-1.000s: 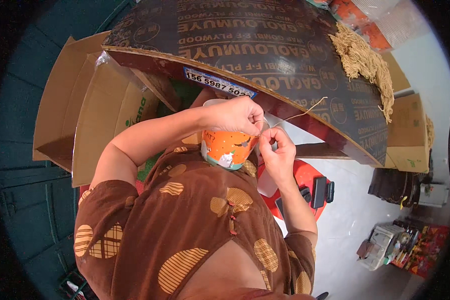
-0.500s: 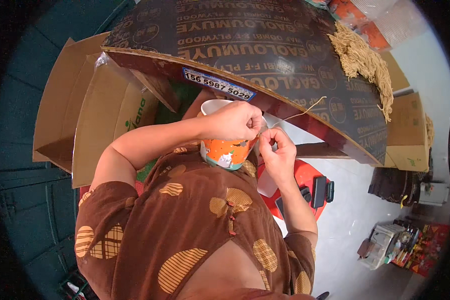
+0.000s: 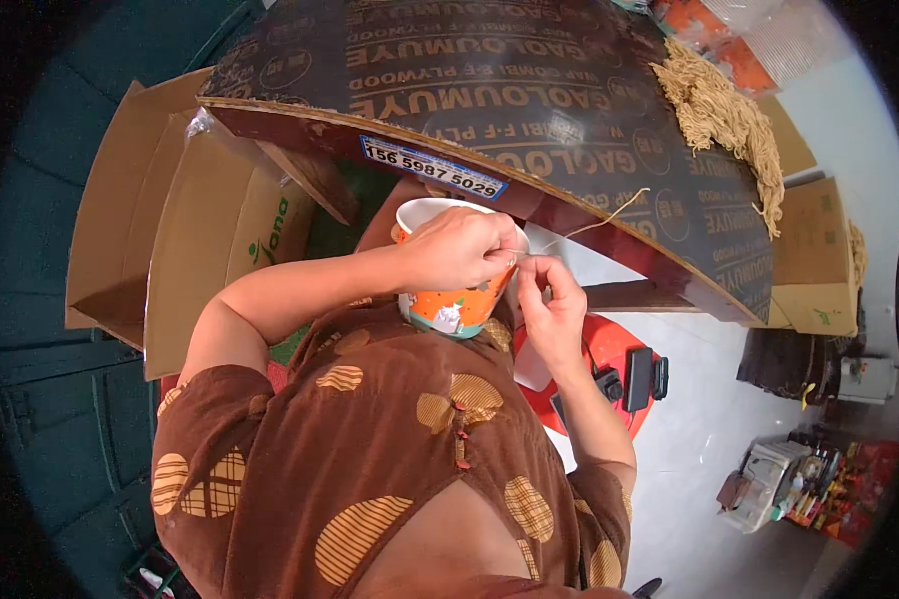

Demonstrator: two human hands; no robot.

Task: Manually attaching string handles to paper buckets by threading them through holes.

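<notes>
An orange, white and teal paper bucket (image 3: 449, 311) rests upright against my lap, its white rim upward. My left hand (image 3: 461, 245) reaches across its top, fingers pinched on a thin tan cord (image 3: 601, 222) at the bucket's right side. Just right of it, my right hand (image 3: 552, 299) pinches the same cord between thumb and fingertips. From the hands, the cord's loose end runs up to the right past the table edge. Whether the cord passes through the bucket's wall is hidden by my fingers.
Ahead stands a dark plywood table (image 3: 469, 80). A heap of tan cords (image 3: 724, 120) hangs over its right side, with wrapped stacks of orange cups (image 3: 744, 55) behind. An opened cardboard box (image 3: 195, 230) stands at left. A red stool (image 3: 609, 349) with black devices is at right.
My left hand's fingers have shifted slightly at the cord, close to the right hand. The bucket stays in much the same place.
</notes>
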